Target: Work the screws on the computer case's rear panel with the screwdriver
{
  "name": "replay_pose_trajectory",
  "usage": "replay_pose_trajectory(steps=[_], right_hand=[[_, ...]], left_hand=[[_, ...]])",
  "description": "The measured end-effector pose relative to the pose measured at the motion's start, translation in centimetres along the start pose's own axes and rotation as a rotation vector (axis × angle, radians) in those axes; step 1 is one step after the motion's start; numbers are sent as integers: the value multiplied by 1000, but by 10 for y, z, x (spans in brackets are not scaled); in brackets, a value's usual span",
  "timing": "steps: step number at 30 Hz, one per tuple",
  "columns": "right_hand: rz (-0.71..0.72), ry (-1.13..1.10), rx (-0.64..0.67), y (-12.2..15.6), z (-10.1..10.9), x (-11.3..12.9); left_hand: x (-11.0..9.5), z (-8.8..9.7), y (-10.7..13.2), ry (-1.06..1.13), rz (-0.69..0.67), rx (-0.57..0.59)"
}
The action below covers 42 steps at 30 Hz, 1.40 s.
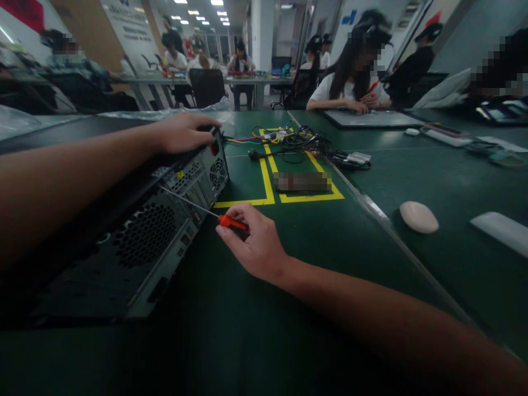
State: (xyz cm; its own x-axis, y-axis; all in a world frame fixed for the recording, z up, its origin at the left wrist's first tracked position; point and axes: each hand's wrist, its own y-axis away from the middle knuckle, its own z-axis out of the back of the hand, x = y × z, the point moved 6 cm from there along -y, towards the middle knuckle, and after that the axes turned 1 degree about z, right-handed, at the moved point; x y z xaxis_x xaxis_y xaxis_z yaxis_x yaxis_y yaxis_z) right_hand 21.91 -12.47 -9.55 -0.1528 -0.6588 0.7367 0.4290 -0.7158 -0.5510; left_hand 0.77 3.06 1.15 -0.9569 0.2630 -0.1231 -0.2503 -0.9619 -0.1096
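A black computer case [136, 286] lies on the left of the table, its rear panel with vents and ports turned toward the right. My left hand [185, 132] rests flat on its top near the far corner, fingers stretched toward the edge. Closed around the red and black handle of a screwdriver [226, 221] is my right hand [259, 242], to the right of the case. The long thin shaft points left, and its tip meets the rear panel near the upper edge. Whether the tip sits in a screw is too small to tell.
Bundled cables [303, 140] lie behind yellow tape markings [268, 181], with a blurred-out object [303, 181] inside them. At right are a pale computer mouse [418, 216] and a white bar-shaped object [503, 234]. A person [350, 77] works across the table.
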Motion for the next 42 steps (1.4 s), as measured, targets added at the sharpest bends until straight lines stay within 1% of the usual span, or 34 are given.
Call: replay_pose_trajectory(steps=[7,12,17,22,31,37,42], right_hand=[[10,21,-34,1,2,1],[20,-2,-49,0,4,1],[13,1,-35,1,4,3],[4,-23,-55,2,4,4],[26,-51,-57,1,1,-1],[-6,-38,-28,1,2,-1],[4,-33,-42,1,3,-1]], left_hand=[[-1,1,0,-28,-18,-16],[3,0,-3,-12,-7,-22],[7,-1,-5,-16,-9,-33],[8,-2,-5,2,2,-22],[15,-6,-11,-24,-70,-44],[17,-6,-11,-24,-63,-47],[17,-6,-12,-16,-73,-49]])
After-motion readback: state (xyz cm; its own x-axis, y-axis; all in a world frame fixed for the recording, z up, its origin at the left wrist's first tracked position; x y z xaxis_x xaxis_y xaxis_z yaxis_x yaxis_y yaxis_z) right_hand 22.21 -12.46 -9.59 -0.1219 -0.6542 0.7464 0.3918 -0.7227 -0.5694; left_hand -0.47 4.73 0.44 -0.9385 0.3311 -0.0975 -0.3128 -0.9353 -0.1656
